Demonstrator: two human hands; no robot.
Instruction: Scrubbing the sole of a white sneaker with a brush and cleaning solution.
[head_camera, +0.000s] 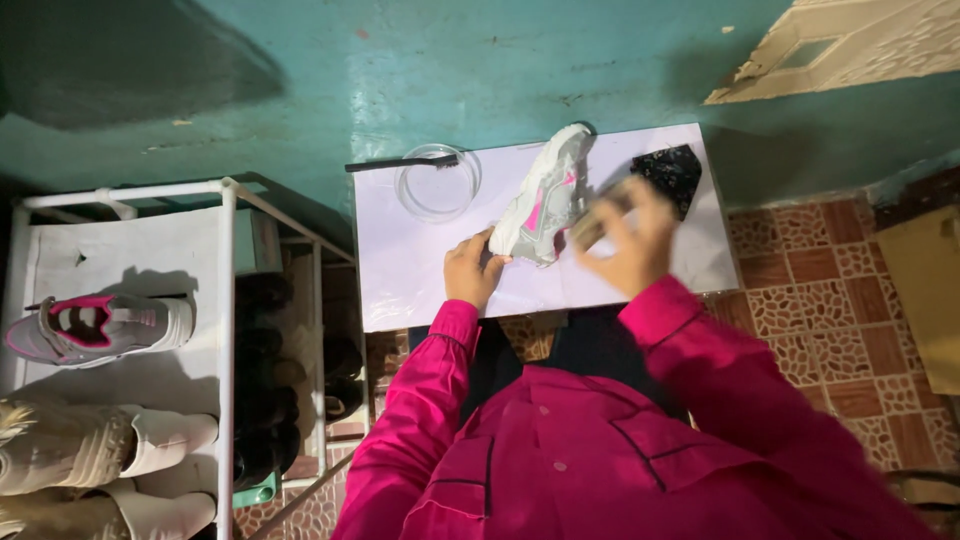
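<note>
Your left hand (474, 272), just below frame centre, is pressed against the heel end of the grey-and-pink sneaker (545, 196), fingers curled on it, steadying it. The sneaker lies on its side on the white board (420, 270), running from centre up toward the upper right, toe near the board's far edge. Your right hand (632, 240), right of centre, is motion-blurred; it looks clenched around a small brush-like thing (600, 215) at the shoe's side, but blur hides exactly what that thing is.

Around it: a clear round bowl (438, 182) at the board's upper left, with a dark-handled brush (400, 163) laid across its rim, handle pointing left past the board's edge. A black sparkly cloth or pad (672, 170) sits at the board's upper right, just beside your right hand. In the left of the frame is a white shoe rack (226, 300) with a matching sneaker (100, 326) and cream boots (100, 440) below.

Risks, judged from this:
- The left hand holds only the heel; hard strokes could twist the shoe or push it off the far edge.
- The bowl is near the shoe's toe; a slide that way could knock it, and the balanced brush would fall.
- The board looks like a loose top, so leaning on its near edge might tip it.
</note>
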